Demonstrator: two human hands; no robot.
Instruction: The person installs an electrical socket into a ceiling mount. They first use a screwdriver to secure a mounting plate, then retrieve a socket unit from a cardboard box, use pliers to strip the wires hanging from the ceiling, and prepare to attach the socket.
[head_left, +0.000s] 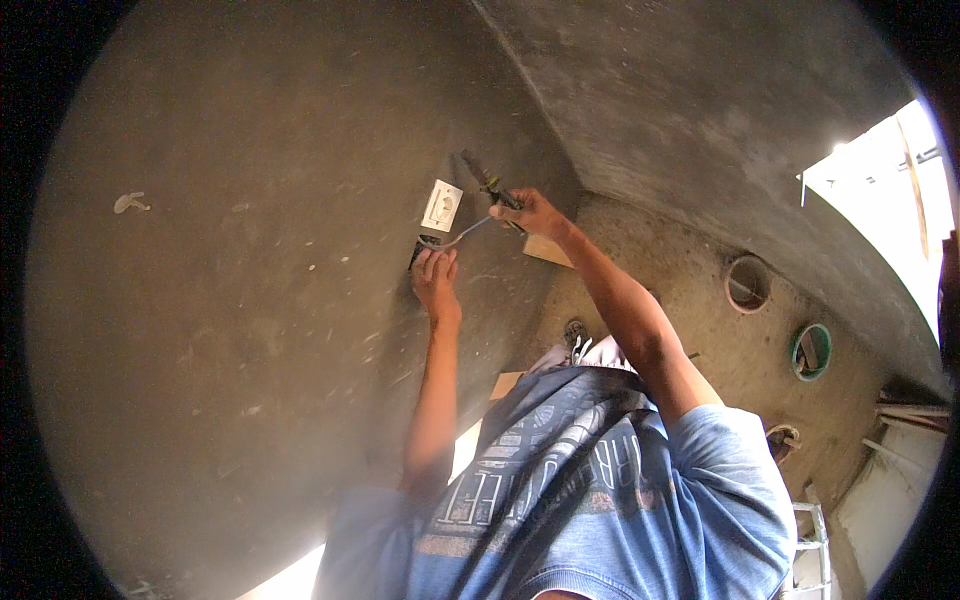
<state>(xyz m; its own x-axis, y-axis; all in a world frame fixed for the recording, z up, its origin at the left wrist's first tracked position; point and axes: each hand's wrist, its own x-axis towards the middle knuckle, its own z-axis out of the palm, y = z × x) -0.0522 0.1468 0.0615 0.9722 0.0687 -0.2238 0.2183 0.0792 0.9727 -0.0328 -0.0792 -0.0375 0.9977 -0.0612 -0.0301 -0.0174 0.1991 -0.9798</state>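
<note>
A white wall plate (442,206), with what looks like a socket or switch on its face, sits tilted against the dark grey wall (250,330). Just below it is a dark wall box (428,243). A thin bluish-grey wire (468,233) curves from the box to my right hand (532,213). That hand is closed around pliers (492,186) with dark and yellow-green parts, and the wire's end meets its fingers. My left hand (436,280) has its fingers bent at the box's lower edge; whatever they pinch is hidden.
A second wall (690,90) meets this one at a corner on the right, with a bright opening (880,190). On the brown floor stand a reddish round tub (731,290) and a green basin (797,358). A white ladder (822,545) shows at lower right, a light board (548,251) by the wall.
</note>
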